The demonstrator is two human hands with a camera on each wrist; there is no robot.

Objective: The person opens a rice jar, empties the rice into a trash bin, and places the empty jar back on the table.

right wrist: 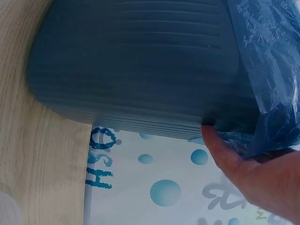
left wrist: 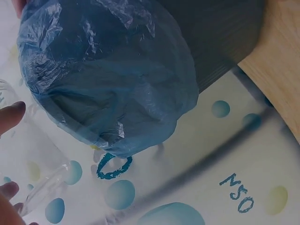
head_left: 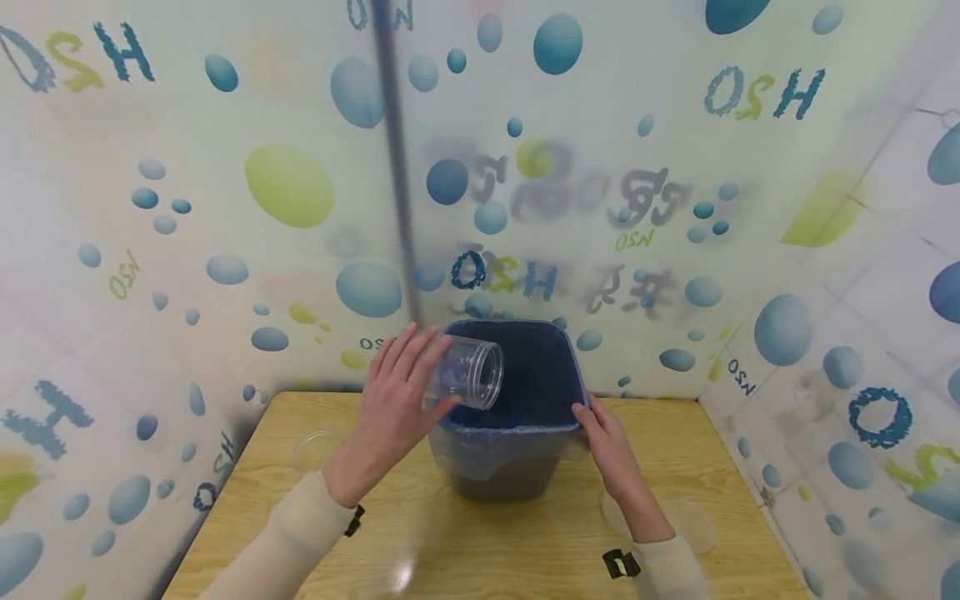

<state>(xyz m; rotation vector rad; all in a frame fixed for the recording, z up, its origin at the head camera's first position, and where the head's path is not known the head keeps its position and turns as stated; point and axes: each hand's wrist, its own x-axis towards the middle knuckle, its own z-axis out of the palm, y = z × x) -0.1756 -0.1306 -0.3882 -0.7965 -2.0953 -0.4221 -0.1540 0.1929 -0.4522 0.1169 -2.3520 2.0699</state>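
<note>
A clear plastic jar [head_left: 471, 373] lies tipped on its side at the left rim of a dark trash bin [head_left: 498, 485], its mouth facing right over the opening. My left hand [head_left: 396, 407] grips this jar from the left, fingers over the top and thumb below. Blue plastic bag [left wrist: 117, 89] lines the bin and folds over its rim. On the bin's right rim, my right hand [head_left: 609, 450] holds the edge and bag, thumb on top in the head view. The right wrist view shows a finger [right wrist: 220, 150] against the bin's ribbed side. Whether the jar contains anything, I cannot tell.
The bin stands on a wooden table [head_left: 420, 542], near the back wall [head_left: 300, 333] printed with bubbles and letters. A clear round lid [head_left: 315, 452] lies at the left. Another clear disc [head_left: 692, 527] lies by the right forearm, with a further one partly hidden beneath it.
</note>
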